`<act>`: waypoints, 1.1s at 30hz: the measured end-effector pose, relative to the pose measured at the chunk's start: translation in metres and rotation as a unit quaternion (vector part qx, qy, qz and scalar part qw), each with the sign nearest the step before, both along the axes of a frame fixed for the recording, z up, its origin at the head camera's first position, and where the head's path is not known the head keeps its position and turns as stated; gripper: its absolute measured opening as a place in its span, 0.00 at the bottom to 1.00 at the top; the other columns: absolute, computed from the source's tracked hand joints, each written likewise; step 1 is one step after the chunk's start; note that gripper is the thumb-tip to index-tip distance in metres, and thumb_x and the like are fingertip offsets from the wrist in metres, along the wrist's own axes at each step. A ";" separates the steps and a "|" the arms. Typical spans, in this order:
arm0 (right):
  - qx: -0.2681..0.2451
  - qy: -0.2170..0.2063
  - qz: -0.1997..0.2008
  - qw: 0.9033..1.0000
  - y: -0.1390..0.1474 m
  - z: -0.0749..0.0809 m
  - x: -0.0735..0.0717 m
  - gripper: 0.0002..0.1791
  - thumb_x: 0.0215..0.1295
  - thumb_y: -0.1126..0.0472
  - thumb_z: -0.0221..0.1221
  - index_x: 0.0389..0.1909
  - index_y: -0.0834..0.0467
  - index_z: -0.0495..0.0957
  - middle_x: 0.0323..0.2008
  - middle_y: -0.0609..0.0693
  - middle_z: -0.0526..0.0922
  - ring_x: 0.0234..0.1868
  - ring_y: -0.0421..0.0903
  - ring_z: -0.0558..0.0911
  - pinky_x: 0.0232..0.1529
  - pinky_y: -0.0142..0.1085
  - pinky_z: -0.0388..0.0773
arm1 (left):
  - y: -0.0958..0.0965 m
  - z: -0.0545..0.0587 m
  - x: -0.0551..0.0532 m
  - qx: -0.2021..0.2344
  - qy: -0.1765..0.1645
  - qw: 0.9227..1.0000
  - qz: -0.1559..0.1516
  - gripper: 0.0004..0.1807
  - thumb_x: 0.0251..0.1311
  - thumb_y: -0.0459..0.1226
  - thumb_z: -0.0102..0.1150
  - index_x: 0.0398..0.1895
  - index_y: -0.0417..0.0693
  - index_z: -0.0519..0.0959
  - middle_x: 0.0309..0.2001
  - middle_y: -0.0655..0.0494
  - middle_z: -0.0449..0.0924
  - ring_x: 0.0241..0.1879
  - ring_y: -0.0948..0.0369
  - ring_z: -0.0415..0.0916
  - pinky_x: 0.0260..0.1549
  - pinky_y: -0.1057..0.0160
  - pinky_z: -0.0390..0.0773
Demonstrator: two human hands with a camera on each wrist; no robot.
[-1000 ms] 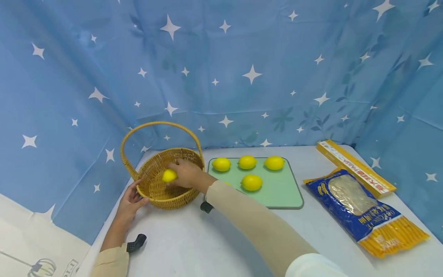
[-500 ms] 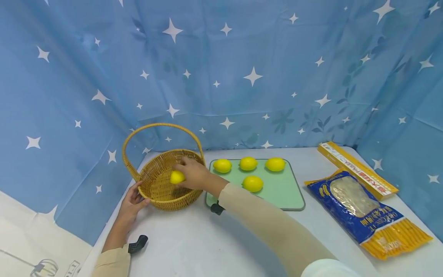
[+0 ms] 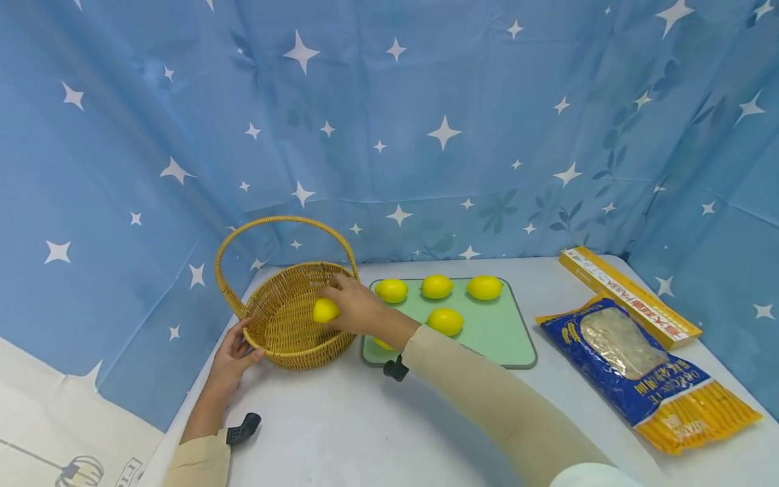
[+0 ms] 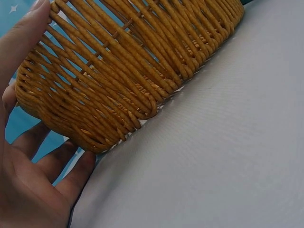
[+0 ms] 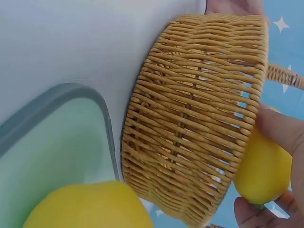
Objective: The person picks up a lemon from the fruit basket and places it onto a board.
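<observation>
A round wicker basket (image 3: 304, 355) with a tall hoop handle stands at the left of the table. My left hand (image 3: 228, 362) grips its near left side; in the left wrist view the thumb (image 4: 26, 35) lies near the rim and fingertips touch the lower wall. Just above the basket's right rim, my right hand (image 3: 356, 304) holds a yellow lemon (image 3: 325, 310) between thumb and fingers. The right wrist view has this lemon (image 5: 263, 171) beyond the woven wall. Several more lemons lie on a green cutting board (image 3: 493, 338); one lemon (image 3: 382, 343) is mostly hidden under my right wrist.
On the right lie a blue and yellow plastic food packet (image 3: 645, 372) and a long yellow pasta box (image 3: 627, 294). A blue curtain with white stars (image 3: 438, 182) hangs behind the white table (image 3: 328, 426). The board's left edge is close to the basket.
My right hand, with the lemon in it, has moved right across the basket from its middle to its right rim. The left hand stays in place on the basket.
</observation>
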State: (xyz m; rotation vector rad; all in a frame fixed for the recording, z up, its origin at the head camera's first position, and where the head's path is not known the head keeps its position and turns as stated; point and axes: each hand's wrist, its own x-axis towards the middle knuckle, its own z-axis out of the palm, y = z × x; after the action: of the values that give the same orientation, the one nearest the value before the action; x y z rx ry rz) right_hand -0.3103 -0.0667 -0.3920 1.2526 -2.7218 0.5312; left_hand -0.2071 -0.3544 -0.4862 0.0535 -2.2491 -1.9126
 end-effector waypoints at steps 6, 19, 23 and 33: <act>-0.013 -0.015 -0.019 1.000 0.013 0.005 0.005 0.36 0.53 0.41 0.70 0.63 0.43 0.72 0.54 0.45 0.67 0.53 0.46 0.70 0.45 0.38 0.76 | 0.002 -0.002 -0.001 -0.001 0.001 1.000 -0.001 0.43 0.62 0.28 0.62 0.76 0.49 0.50 0.77 0.43 0.42 0.73 0.44 0.44 0.61 0.70 0.62; -0.043 -0.031 -0.059 0.997 0.048 0.014 0.015 0.36 0.52 0.41 0.71 0.63 0.42 0.71 0.54 0.45 0.65 0.51 0.46 0.69 0.43 0.38 0.77 | 0.004 0.002 -0.001 -0.028 -0.004 1.000 0.006 0.44 0.63 0.30 0.62 0.77 0.51 0.49 0.77 0.45 0.43 0.73 0.44 0.46 0.61 0.72 0.63; -0.055 -0.029 -0.070 0.996 0.060 0.011 0.014 0.36 0.52 0.43 0.72 0.63 0.41 0.72 0.53 0.45 0.66 0.50 0.46 0.69 0.44 0.40 0.77 | 0.003 0.002 -0.001 -0.028 -0.008 1.000 0.005 0.44 0.63 0.30 0.62 0.77 0.52 0.49 0.77 0.45 0.43 0.73 0.45 0.46 0.63 0.67 0.61; -0.068 -0.032 -0.101 0.992 0.080 0.008 0.014 0.35 0.52 0.44 0.72 0.61 0.44 0.73 0.52 0.46 0.67 0.45 0.45 0.72 0.43 0.38 0.76 | 0.001 0.003 0.000 -0.032 -0.014 0.999 0.008 0.45 0.63 0.31 0.63 0.77 0.52 0.48 0.77 0.45 0.42 0.73 0.44 0.46 0.64 0.63 0.60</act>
State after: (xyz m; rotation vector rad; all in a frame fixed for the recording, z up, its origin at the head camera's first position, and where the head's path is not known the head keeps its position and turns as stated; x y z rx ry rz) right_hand -0.2968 0.0133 -0.3844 0.9310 -2.7665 0.7293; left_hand -0.2066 -0.3535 -0.4832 0.0896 -2.3185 -1.8421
